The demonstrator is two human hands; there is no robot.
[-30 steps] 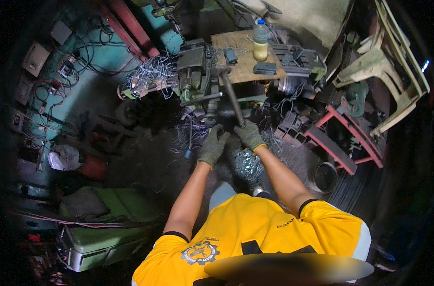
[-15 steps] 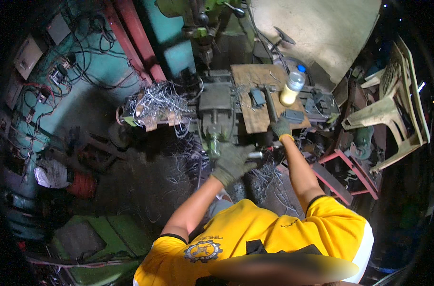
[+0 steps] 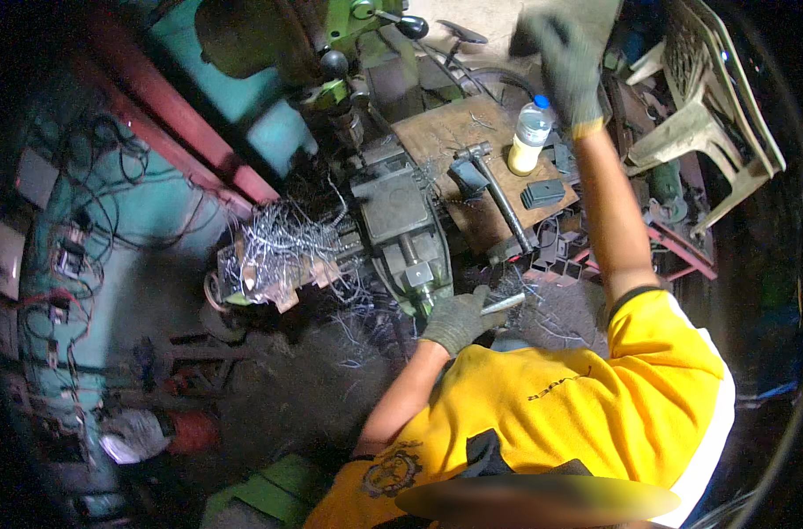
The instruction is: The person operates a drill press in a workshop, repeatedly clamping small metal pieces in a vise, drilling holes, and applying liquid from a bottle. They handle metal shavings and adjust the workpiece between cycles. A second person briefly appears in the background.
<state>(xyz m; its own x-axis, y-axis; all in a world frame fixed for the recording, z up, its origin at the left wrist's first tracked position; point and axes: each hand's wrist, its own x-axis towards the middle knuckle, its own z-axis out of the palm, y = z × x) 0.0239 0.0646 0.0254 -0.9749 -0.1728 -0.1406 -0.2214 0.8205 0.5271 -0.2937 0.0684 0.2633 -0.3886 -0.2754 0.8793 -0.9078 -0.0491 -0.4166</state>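
Observation:
My left hand [image 3: 459,322], in a grey work glove, is closed around a short silver metal bar [image 3: 505,304] at the front end of the machine vise [image 3: 397,203]. Far out to the right, my gloved right hand [image 3: 567,75] is raised beyond the plastic bottle [image 3: 527,145], its fingers smeared by motion. The bottle has a blue cap and pale yellow liquid. Beside it on the wooden board [image 3: 428,132] lies a hammer-like steel tool [image 3: 505,207] with a long bar handle. Grey flat pieces [image 3: 542,192] sit stacked nearby, and a dark block [image 3: 468,177] lies by the tool's head.
A heap of curly metal shavings [image 3: 287,242] covers the left end of the machine table. The green drill head [image 3: 331,66] stands over the vise. A plastic chair [image 3: 701,115] and a red metal frame [image 3: 684,251] are at right. Cables hang along the left wall.
My right hand has let go of the steel tool's handle and swung up and away past the bottle. My left hand stays by the vise front. The whole view has turned and shifted.

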